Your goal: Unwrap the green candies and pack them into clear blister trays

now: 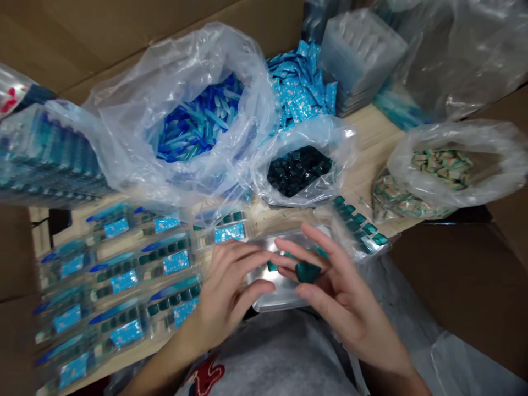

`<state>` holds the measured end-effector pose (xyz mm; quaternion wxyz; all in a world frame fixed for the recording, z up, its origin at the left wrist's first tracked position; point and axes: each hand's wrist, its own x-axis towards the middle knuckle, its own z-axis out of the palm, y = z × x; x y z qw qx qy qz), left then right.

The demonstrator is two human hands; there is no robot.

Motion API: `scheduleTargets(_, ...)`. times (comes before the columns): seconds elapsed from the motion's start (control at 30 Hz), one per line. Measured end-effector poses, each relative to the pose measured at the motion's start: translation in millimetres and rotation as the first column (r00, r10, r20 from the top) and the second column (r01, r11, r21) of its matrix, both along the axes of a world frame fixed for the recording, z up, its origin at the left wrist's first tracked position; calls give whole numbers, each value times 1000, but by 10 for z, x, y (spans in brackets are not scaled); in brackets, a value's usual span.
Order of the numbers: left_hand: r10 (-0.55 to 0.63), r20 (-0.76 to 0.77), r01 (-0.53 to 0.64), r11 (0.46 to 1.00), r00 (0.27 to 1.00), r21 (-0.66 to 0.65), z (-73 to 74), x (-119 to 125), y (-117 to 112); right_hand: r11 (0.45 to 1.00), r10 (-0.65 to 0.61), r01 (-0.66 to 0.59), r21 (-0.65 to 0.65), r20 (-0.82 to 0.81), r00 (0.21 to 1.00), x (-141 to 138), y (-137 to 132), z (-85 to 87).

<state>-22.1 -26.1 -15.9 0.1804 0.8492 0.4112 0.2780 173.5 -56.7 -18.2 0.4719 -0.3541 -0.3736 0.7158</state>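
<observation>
My left hand (pixel 235 283) reaches over the left end of a clear plastic tray (pixel 264 300), its fingers stretched out and thumb apart, with nothing visible in its grasp. My right hand (pixel 336 283) is above the tray's right half, palm turned inward. A dark green gem-like piece (pixel 307 271) rests against its fingers, near the thumb tip. Another small green piece (pixel 272 266) shows in the tray by the left fingertips, and a further green piece (pixel 323 252) lies behind the right fingers. Beside the tray, a second clear tray (pixel 365 250) bears rows of green pieces.
Filled clear packs (pixel 124 280) with blue sachets spread across the left. Behind stand bags of blue sticks (pixel 198 121), dark green pieces (pixel 299 170) and striped pieces (pixel 443 165). Blue sachets (pixel 299 88) are heaped beside stacked clear trays (pixel 358 55). Stacked packs (pixel 45 154) stand far left.
</observation>
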Motion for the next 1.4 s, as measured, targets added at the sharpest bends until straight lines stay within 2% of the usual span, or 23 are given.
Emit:
scheduleTargets(0.13, -34, 20, 30, 987, 999, 157, 128, 77, -10, 993, 116, -116, -2, 25, 993, -51, -6, 8)
scheduleTargets(0.2, -61, 9, 58, 985, 998, 165, 139, 114, -9, 990, 141, -141, 5, 63, 988, -53, -8, 4)
scheduleTargets(0.27, -58, 51, 54, 995, 997, 80, 125, 119, -13, 989, 141, -145, 29, 106, 984, -48, -11, 0)
scheduleTargets(0.33, -9, 152, 20, 997, 988, -74, 100, 92, -29, 990, 112, -125, 68, 169, 979, -45, -8, -4)
scheduleTargets(0.43, 98, 304, 0, 952, 947, -306, 68, 24, -74, 985, -13, -48, 167, 349, 937, -61, 18, -6)
scheduleTargets(0.5, 122, 336, 18, 923, 934, -385, 61, -29, -102, 961, -107, -26, 276, 456, 883, -79, 48, -3)
scheduleTargets(0.57, 126, 325, 21, 910, 937, -413, 57, -92, -123, 929, -160, -45, 367, 507, 847, -88, 76, 4)
scheduleTargets(0.63, 188, 299, -41, 899, 936, -437, 44, -169, -143, 918, -195, -45, 395, 545, 815, -74, 96, 10)
scheduleTargets(0.73, 334, 210, -171, 816, 919, -553, 0, -274, -194, 917, -304, 59, 394, 597, 742, -7, 111, 8)
scheduleTargets(0.8, 346, 155, -173, 751, 925, -637, -33, -296, -237, 910, -365, 125, 395, 621, 694, 53, 129, 4)
scheduleTargets(0.87, 310, 127, -142, 713, 942, -687, -58, -267, -267, 909, -385, 143, 392, 654, 652, 108, 169, 5)
scheduleTargets(0.93, 282, 119, -127, 718, 952, -684, -74, -209, -269, 909, -388, 130, 396, 690, 610, 157, 242, 11)
scheduleTargets(1.1, 301, 85, -213, 823, 950, -527, -96, -153, -204, 908, -392, 62, 415, 784, 482, 304, 624, -44)
scheduleTargets(1.2, 295, 56, -233, 845, 954, -482, -101, -199, -186, 897, -368, -75, 436, 830, 420, 395, 981, -172)
scheduleTargets(1.27, 249, 34, -210, 875, 968, -436, -99, -218, -187, 890, -323, -212, 403, 887, 329, 421, 1241, -280)
scheduleTargets(1.4, 199, -64, -209, 931, 978, -300, -108, -202, -204, 872, -285, -339, 353, 929, 236, 338, 1696, -501)
